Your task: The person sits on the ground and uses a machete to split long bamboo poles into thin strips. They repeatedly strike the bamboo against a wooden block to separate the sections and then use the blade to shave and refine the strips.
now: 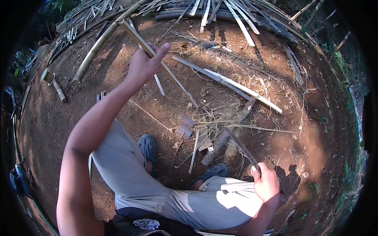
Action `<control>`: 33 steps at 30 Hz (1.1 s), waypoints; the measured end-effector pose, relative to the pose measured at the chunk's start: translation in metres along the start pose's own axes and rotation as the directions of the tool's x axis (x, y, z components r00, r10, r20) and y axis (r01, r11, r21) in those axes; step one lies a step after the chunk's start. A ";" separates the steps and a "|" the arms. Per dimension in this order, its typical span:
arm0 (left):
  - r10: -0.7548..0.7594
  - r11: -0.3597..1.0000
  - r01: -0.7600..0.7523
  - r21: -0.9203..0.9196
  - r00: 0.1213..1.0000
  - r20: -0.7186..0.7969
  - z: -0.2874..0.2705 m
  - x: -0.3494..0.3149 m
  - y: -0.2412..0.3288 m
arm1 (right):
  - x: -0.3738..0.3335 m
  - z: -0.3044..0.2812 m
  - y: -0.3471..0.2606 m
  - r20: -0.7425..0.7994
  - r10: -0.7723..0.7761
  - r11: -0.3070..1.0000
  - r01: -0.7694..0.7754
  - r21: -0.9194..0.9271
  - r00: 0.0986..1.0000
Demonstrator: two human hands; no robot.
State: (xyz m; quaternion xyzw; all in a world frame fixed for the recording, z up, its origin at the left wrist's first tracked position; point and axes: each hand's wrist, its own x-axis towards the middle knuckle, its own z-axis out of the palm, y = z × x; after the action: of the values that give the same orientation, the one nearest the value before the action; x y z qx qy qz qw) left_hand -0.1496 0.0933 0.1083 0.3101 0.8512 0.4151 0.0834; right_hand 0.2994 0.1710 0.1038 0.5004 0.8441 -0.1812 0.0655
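My left hand is raised ahead of me and wrapped round a long split bamboo strip. The strip slants from the upper left down to the right, its lower tip above the ground litter. By my right thigh, my right hand grips a long dark-bladed knife; its handle is mostly hidden in the fist. The blade points forward and left, apart from the strip, over a short log lying on the soil. Thin bamboo shavings are heaped over and around the log.
Two long split bamboo pieces lie beyond the shavings. Bamboo strips and dark poles are piled along the far edge. A thick bamboo pole lies at far left, near a mallet-like wooden piece. My clog-style shoes rest on soil.
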 end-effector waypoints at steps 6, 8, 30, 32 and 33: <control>0.367 0.699 -0.419 -0.580 0.906 -0.211 0.016 0.040 0.004 | -0.016 0.016 0.018 -0.072 0.043 0.993 -0.050 -0.109 0.996; 0.356 0.511 -0.322 -0.797 0.923 -0.145 0.015 0.033 0.011 | -0.017 0.014 0.017 -0.116 0.010 0.996 -0.021 -0.089 0.993; 0.218 0.434 -0.293 -0.852 0.952 -0.216 0.014 -0.035 0.022 | 0.049 0.187 -0.132 0.165 -0.140 0.436 -0.089 0.895 0.976; 0.245 0.440 -0.335 -0.833 0.937 -0.248 0.017 -0.033 0.018 | 0.038 0.184 -0.158 0.072 -0.104 0.336 -0.033 0.941 0.992; 0.258 0.444 -0.355 -0.823 0.930 -0.262 0.018 -0.032 0.016 | 0.036 0.185 -0.169 0.063 -0.096 0.361 -0.024 0.932 0.993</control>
State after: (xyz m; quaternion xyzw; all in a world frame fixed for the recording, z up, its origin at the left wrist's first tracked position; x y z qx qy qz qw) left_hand -0.1094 0.0937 0.1049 0.3550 0.4644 0.8042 0.1079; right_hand 0.1221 0.0584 -0.0376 0.4206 0.6001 -0.6540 -0.1878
